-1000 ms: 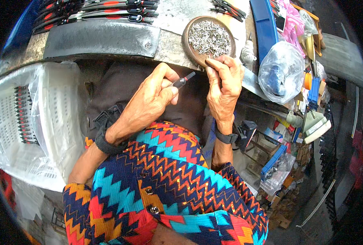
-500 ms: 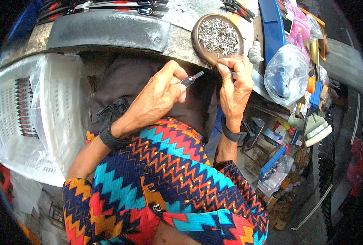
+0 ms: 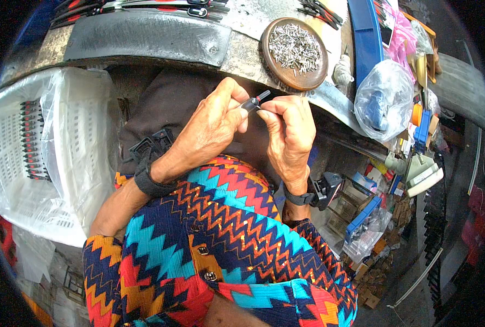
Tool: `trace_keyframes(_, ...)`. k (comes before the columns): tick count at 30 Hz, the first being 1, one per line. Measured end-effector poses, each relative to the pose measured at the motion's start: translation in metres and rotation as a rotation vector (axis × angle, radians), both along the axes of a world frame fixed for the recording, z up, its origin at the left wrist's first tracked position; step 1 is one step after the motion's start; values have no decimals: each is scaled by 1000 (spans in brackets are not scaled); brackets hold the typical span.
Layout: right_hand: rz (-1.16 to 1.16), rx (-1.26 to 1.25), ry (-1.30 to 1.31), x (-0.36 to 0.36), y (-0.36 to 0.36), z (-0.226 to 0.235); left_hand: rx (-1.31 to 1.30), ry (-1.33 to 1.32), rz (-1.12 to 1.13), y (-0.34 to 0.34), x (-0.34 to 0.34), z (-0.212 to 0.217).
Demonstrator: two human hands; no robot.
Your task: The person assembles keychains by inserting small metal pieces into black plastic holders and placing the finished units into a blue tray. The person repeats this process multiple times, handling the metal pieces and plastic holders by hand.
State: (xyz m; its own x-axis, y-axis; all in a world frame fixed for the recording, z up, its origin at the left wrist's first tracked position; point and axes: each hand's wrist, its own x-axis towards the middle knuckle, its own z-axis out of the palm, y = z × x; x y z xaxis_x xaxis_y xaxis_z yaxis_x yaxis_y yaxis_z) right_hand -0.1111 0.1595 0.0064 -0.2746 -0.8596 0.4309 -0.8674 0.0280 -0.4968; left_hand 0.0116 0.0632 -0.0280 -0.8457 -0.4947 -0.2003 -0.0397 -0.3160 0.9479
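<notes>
Over my lap, my left hand (image 3: 212, 122) is closed round a slim black part with a red tip (image 3: 262, 95), whose tip sticks out past the fingers. My right hand (image 3: 291, 133) is brought close to it from the right, thumb and forefinger pinched together at the part's side. Whatever sits in that pinch is too small to make out. Just beyond my hands, a round brown wooden bowl (image 3: 302, 83) rests at the table's near edge, holding a heap of small silvery metal pins (image 3: 295, 49).
Long black-and-red tools (image 3: 160, 10) lie along the table's far left, behind a dark curved metal plate (image 3: 150, 38). A white plastic-lined crate (image 3: 79, 141) stands at left with a row of black-and-red pieces (image 3: 32, 140). A blue bin (image 3: 365, 41) and bagged object (image 3: 383, 101) are at right.
My right hand has come away from the bowl's near rim, moving left and down to the black part. My left hand stays nearly in place, still holding that part.
</notes>
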Motion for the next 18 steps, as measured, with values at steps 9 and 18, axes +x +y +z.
trace_keyframes(9,-20,23,132,4,0,-6,-101,-55,5,2,1,1)
trace_keyframes(18,-38,42,210,7,-1,-8,-263,-82,27,5,1,3)
